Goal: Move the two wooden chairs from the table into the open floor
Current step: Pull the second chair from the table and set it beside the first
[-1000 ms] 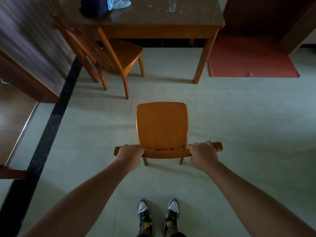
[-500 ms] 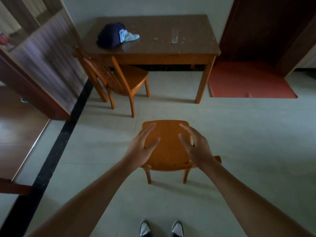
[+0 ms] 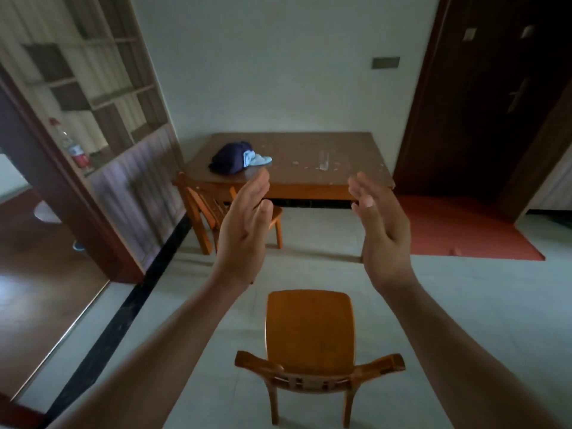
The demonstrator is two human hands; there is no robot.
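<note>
From the head camera, both hands are up in the air with nothing in them. The left hand (image 3: pixel 244 226) and the right hand (image 3: pixel 382 224) are flat and spread wide, palms facing each other, well above the floor.

What could go wrong? The second orange-brown wooden chair with the slatted back (image 3: pixel 216 209) is tucked at the left corner of the brown wooden table (image 3: pixel 309 162). I think if it gets pulled out fast, its back or seat could bump the table edge or a table leg. The dark blue bundle of cloth (image 3: pixel 230 157) sits on the table right above that chair, so a hard knock might shake it off. The striped wooden wall panel (image 3: pixel 139 193) is just beside the chair too, so a wide swing could scrape it. Walking forward, the person could also trip on the near chair, because it stands right in the way.

The near smooth orange-brown wooden chair with a flat square seat (image 3: pixel 309 329) stands upright on the pale tiled floor (image 3: pixel 464 305), well apart from the table. Its curved top rail faces the person. It looks solid and shiny. That one looks done; the chair at the table is not moved yet.
</note>
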